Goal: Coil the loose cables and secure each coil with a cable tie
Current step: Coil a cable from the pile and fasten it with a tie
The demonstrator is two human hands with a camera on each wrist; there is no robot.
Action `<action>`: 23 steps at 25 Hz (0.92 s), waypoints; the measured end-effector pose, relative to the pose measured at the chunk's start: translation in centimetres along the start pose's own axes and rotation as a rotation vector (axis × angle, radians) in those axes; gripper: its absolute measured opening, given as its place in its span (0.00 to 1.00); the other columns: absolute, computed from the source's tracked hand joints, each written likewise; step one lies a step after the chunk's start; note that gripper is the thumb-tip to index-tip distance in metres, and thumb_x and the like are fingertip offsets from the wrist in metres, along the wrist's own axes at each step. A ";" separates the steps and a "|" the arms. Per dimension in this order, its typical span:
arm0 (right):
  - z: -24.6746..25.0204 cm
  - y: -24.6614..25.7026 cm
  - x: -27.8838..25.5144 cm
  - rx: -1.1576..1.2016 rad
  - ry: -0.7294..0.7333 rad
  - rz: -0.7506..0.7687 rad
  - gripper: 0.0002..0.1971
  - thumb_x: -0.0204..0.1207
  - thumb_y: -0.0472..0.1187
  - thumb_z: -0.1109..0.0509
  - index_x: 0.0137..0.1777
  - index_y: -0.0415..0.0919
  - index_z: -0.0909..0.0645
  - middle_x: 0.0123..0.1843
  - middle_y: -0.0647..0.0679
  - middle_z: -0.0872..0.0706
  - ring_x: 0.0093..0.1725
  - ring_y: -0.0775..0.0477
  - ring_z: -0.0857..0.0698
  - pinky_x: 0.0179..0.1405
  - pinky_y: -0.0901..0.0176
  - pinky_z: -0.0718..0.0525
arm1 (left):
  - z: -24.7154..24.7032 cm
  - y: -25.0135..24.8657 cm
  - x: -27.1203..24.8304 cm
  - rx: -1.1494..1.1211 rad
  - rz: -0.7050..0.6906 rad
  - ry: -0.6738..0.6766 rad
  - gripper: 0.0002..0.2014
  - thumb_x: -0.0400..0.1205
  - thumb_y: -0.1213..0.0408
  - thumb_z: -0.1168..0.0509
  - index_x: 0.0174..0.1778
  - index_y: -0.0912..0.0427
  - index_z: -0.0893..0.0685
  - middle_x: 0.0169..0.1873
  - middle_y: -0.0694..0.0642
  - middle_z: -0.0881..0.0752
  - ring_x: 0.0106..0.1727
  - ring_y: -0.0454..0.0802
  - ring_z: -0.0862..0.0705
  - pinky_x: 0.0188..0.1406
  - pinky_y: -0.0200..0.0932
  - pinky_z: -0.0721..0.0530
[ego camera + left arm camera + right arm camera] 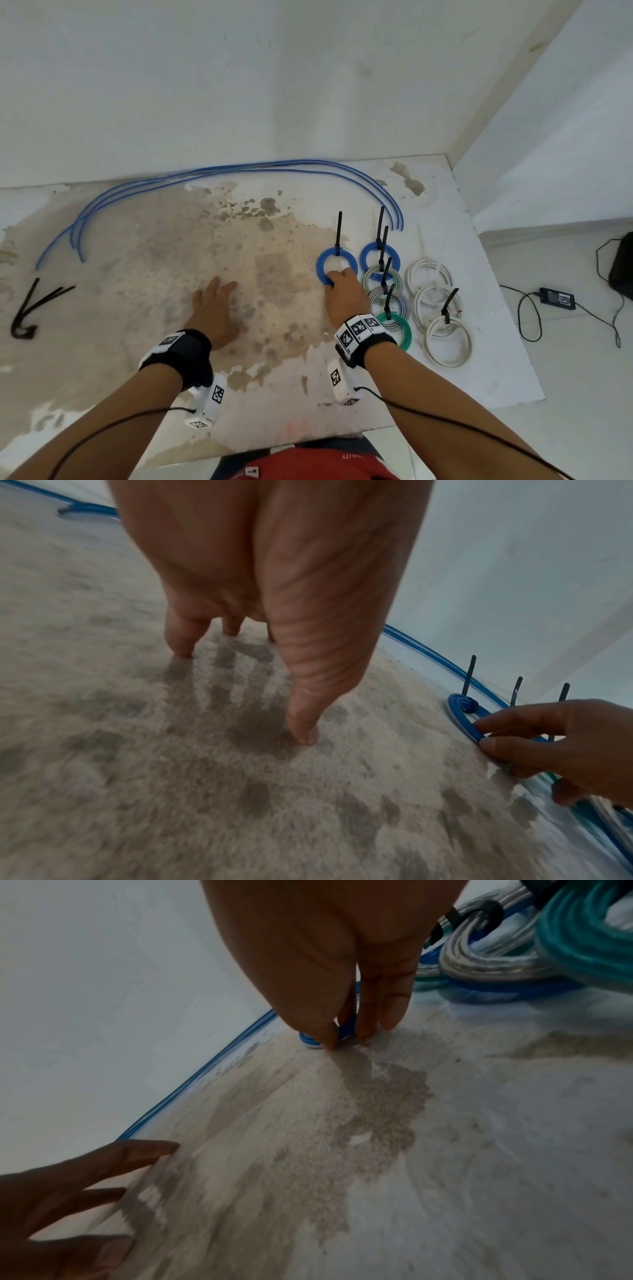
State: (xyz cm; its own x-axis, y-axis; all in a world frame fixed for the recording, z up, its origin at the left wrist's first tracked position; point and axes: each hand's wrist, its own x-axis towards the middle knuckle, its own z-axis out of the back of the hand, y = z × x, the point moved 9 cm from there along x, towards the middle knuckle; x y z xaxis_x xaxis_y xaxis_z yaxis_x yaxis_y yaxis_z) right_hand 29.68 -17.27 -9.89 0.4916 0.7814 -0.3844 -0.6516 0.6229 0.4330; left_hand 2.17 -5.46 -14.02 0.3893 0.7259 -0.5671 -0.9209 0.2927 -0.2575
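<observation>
1. While both my hands are down on the stained table (274, 383), a small bunch of loose black cable ties (32, 308) lies at the far left edge, well apart from everything else.
2. Behind them, the loose blue cables (219, 169) sweep in a long arc along the back wall, from the left side round to the right.
3. My left hand (214, 310) lies flat on the tabletop with fingers straight and slightly spread, holding nothing; in the left wrist view the fingertips (304, 734) press on the surface.
4. My right hand (344, 291) pinches the near rim of a tied blue coil (337, 265), thumb on one side and fingers on the other, the coil lying on the table with its black tie tail pointing away from me.
5. Just right of it lies a second blue coil (380, 257), then two grey coils (388, 301) and a green coil (399, 329) overlapping toward me, each with a black tie.
6. Further right, three white coils (445, 337) lie in a row, the nearest with a black tie.
</observation>
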 end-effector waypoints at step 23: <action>-3.1 14.4 0.5 0.061 0.336 0.302 0.13 0.87 0.45 0.39 0.65 0.46 0.17 0.63 0.48 0.14 0.61 0.46 0.15 0.60 0.55 0.18 | 7.9 2.4 -0.2 -0.221 0.051 -0.193 0.22 0.87 0.56 0.40 0.78 0.53 0.29 0.79 0.57 0.34 0.73 0.62 0.29 0.69 0.53 0.24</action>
State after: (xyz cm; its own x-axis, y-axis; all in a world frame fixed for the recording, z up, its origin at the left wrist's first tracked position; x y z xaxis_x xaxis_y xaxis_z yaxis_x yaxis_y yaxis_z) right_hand 18.72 -8.02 -6.41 0.0633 0.8793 -0.4720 -0.6969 0.3775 0.6098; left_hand -0.27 0.06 -8.33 0.3123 0.8474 -0.4294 -0.9039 0.1259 -0.4088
